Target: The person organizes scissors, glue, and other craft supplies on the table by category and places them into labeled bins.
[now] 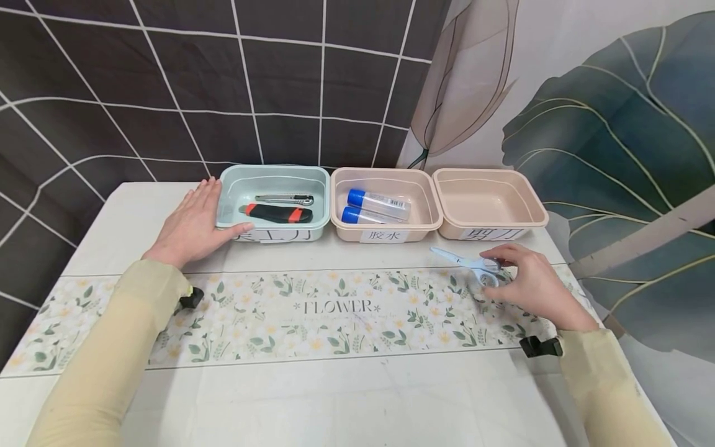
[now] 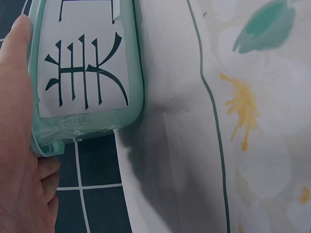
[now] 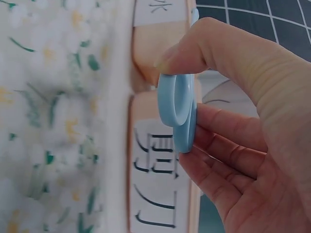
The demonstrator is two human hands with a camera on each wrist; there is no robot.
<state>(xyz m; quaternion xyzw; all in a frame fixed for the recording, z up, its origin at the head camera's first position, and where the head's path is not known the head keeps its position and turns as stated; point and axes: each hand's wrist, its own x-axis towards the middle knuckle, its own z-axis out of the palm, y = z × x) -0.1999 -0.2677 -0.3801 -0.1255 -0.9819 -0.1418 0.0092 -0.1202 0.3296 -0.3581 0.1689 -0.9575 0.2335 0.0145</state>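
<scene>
My left hand (image 1: 192, 220) lies against the left side of a pale blue bin (image 1: 274, 169), fingers straight along its wall and thumb over the front rim. In the left wrist view the thumb (image 2: 17, 58) runs beside the bin's white label (image 2: 92, 90). My right hand (image 1: 530, 285) pinches light blue scissors (image 1: 472, 263) by the handle loops, blades pointing left. The right wrist view shows the thumb and fingertips at the scissors' handle (image 3: 166, 104). Beyond the scissors sits a labelled beige bin (image 1: 491, 195) with nothing inside.
Inside the blue bin lie a red-and-black utility knife (image 1: 279, 213) and a slim cutter (image 1: 285, 199). The middle beige bin (image 1: 421, 217) holds two blue-capped glue tubes (image 1: 385, 203). A flowered strip (image 1: 335, 335) crosses the white table (image 1: 335, 397). Dark gridded cloth (image 1: 285, 74) hangs behind.
</scene>
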